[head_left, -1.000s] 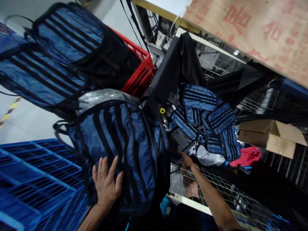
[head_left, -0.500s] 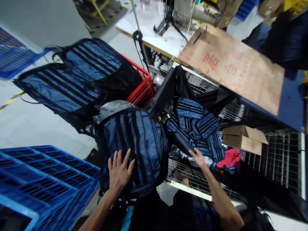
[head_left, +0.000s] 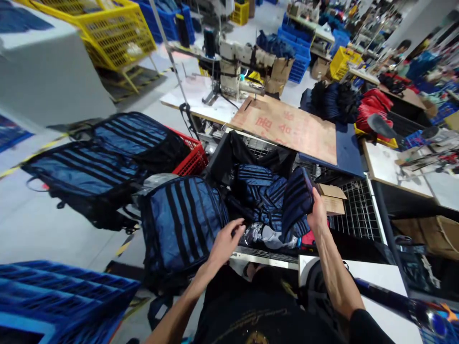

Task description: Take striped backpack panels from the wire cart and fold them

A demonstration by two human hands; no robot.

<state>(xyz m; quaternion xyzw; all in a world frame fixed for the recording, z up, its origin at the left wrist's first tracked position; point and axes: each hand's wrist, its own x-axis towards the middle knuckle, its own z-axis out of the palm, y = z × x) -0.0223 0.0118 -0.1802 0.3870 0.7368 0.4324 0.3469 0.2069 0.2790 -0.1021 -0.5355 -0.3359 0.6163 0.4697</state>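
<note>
My right hand [head_left: 317,210] grips a dark blue pouch-like piece with black stripes [head_left: 297,193] by its right edge, raised above the wire bin [head_left: 265,255]. Further striped blue pieces [head_left: 260,188] of the same sort lie heaped in the bin. Between the near backpack and the bin, my left hand [head_left: 227,241] hovers with fingers bent and thumb apart, nothing visible in it. That backpack [head_left: 186,220], blue with black stripes, stands at my left.
Two more striped backpacks [head_left: 86,162] lie by a red crate [head_left: 191,155] at left. A blue crate [head_left: 64,296] is near left. Beyond the bin are a cardboard sheet [head_left: 287,126] and sewing machine [head_left: 236,59]. A small carton [head_left: 332,198] sits at the bin's right.
My left hand has left the backpack's front and moved right, towards the bin. My right hand has lifted a striped piece from the heap. The view has tilted up and turned right.
</note>
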